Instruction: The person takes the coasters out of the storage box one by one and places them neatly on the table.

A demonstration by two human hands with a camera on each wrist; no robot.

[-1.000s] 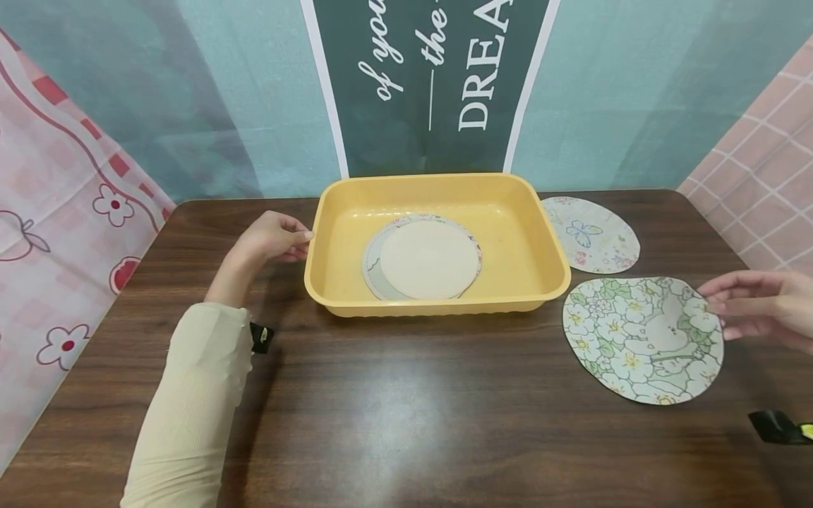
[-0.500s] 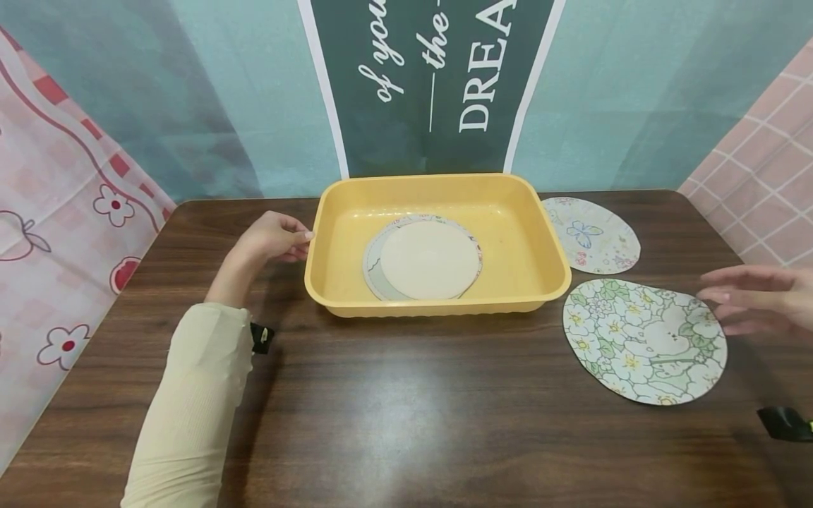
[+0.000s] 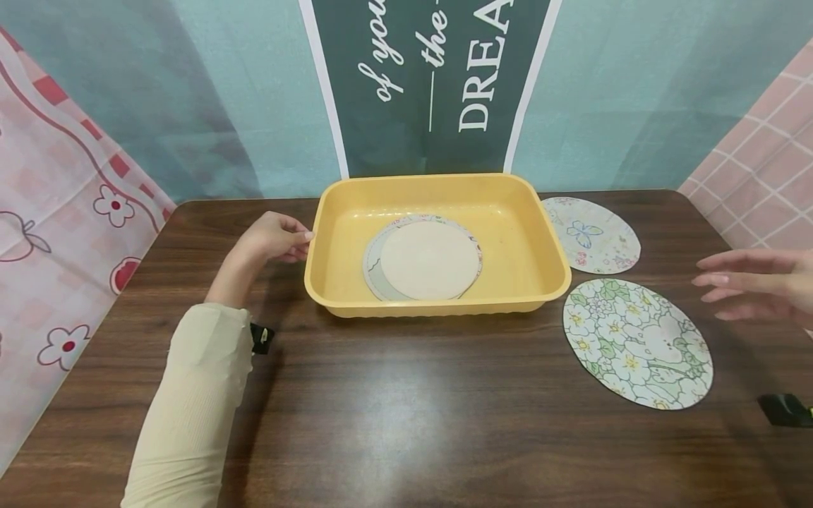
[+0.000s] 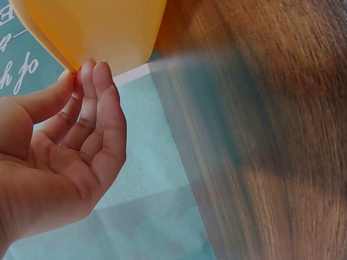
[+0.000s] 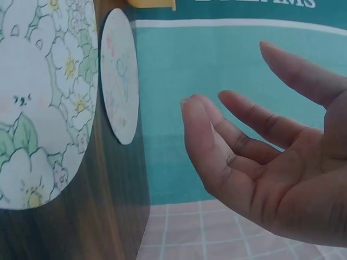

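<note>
R hand [image 3: 759,286] is now lifting off the floral mat [image 3: 637,342], fingers spread, right of yellow tray [image 3: 330,212]; L hand [image 3: 269,238] is pinching tray's left rim

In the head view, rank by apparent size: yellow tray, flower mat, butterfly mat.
1. Yellow tray, clearly largest.
2. Flower mat.
3. Butterfly mat, though it lies farther from the camera, so the two mats may really be alike.

Bare table [image 3: 394,395] lies open in front; the yellow tray [image 3: 438,303] and, seemingly flat, two paper discs [image 3: 637,342] crowd the right.
</note>
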